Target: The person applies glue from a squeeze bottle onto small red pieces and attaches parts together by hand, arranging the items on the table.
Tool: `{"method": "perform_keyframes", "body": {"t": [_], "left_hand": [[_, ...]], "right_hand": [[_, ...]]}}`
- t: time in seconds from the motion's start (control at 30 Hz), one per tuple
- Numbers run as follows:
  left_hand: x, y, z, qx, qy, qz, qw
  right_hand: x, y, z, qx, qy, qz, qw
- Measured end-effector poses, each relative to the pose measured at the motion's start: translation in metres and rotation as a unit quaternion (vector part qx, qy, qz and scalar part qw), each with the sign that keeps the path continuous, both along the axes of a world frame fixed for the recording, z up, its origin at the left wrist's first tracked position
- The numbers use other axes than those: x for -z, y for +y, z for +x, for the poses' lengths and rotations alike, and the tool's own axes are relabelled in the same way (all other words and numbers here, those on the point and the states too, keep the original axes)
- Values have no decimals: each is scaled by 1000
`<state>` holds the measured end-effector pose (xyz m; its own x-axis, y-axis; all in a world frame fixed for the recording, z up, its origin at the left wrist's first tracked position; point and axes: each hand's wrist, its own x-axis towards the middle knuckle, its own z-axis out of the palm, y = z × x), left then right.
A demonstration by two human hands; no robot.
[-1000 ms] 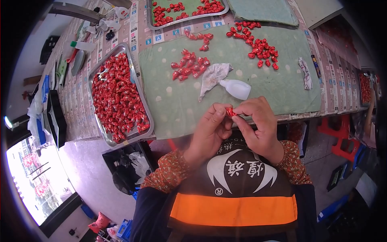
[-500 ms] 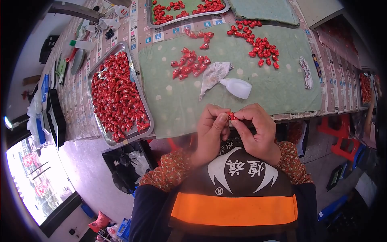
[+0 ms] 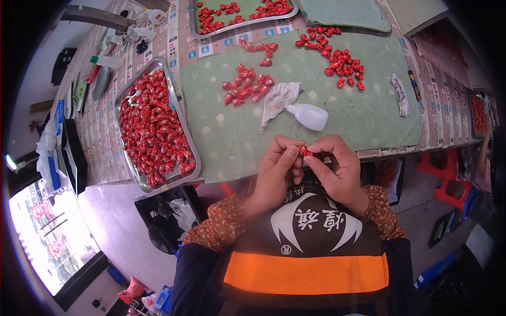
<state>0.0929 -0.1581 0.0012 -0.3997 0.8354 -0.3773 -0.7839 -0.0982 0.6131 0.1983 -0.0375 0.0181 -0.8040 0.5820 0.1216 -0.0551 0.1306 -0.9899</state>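
Between the fingertips of both my hands is a small red piece (image 3: 304,150), just over the table's front edge. My left hand (image 3: 278,169) pinches it from the left, and my right hand (image 3: 336,169) pinches it from the right. Beyond them a white squeeze bottle (image 3: 310,117) lies on the green cloth (image 3: 363,124), its nozzle by a crumpled stained rag (image 3: 279,102). Several red pieces (image 3: 247,84) sit left of the rag; another loose group of red pieces (image 3: 343,67) lies at the upper right of the cloth.
A metal tray (image 3: 196,167) heaped with red pieces stands at the left. Another tray (image 3: 247,22) is at the back beside a folded green cloth (image 3: 342,13). A second crumpled rag (image 3: 399,96) and a pen-like item (image 3: 414,85) lie at the right; a red stool (image 3: 448,179) is below.
Both hands have shifted only slightly, their fingertips adjusting around the red piece. It remains held between them.
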Motion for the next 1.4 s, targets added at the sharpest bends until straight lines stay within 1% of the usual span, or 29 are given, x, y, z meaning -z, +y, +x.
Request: {"method": "perform_keyframes", "body": {"t": [0.03,0.07,0.1,0.13,0.17,0.23,0.3,0.37,0.43,0.47,0.53,0.57,0.63,0.67,0.73,0.87,0.93,0.97,1.03,1.13,1.2,1.27,1.33,1.4], "left_hand": [[-1,0,-1,1,0,-1,1000],[-1,-1,-3,14,-25,-2,1000],[-2,-2,-5,25,-50,-2,998],[-4,-2,-6,26,-50,-2,998],[-7,-2,-8,39,-43,-4,998],[-7,-3,-10,52,-36,-7,998],[-4,-4,-12,72,-4,4,997],[-4,-4,-13,76,-9,1,997],[-4,-3,-13,81,-14,-2,997],[-5,-3,-13,83,-6,-2,997],[-5,-3,-13,85,2,-2,996],[-4,-3,-13,88,-3,-4,996],[-4,-3,-13,91,-7,-7,996],[-4,-3,-13,89,-8,-1,996],[-4,-3,-13,87,-10,5,996],[0,-5,-14,104,-13,24,994],[0,-6,-14,106,-14,40,993],[-2,-6,-14,115,-5,41,993],[-1,-8,-14,123,4,40,992],[7,-12,-13,133,25,68,988],[7,-13,-13,135,77,78,985],[7,-13,-14,139,90,80,983],[9,-14,-13,144,104,82,981],[12,-13,-11,136,101,100,980]], "right_hand": [[0,0,1,-8,-3,-51,999],[-1,0,1,-7,-3,-52,999],[-3,1,1,-23,-3,-94,995],[-4,2,2,-39,-3,-135,990],[-3,3,3,-39,-4,-136,990],[-1,4,5,-46,4,-216,975],[-1,4,5,-43,5,-205,978],[0,3,7,-39,5,-195,980],[2,2,9,-36,-25,-145,988],[2,2,10,-35,-25,-146,988],[2,3,9,-32,-20,-54,998],[2,2,8,-31,-20,-54,998],[2,2,7,-39,15,-14,999],[2,2,8,-39,15,-14,999],[0,3,12,-82,7,-8,997],[0,3,12,-90,28,-7,996],[1,0,13,-65,9,-19,998],[1,0,14,-65,9,-19,998],[1,-1,15,-72,-15,-56,996],[4,-2,17,-78,-13,-62,995],[1,-3,16,-83,-8,-64,995],[2,-4,16,-87,-4,-67,994],[8,-6,18,-76,-5,-113,991],[10,-5,19,-78,-12,-95,992]]}}
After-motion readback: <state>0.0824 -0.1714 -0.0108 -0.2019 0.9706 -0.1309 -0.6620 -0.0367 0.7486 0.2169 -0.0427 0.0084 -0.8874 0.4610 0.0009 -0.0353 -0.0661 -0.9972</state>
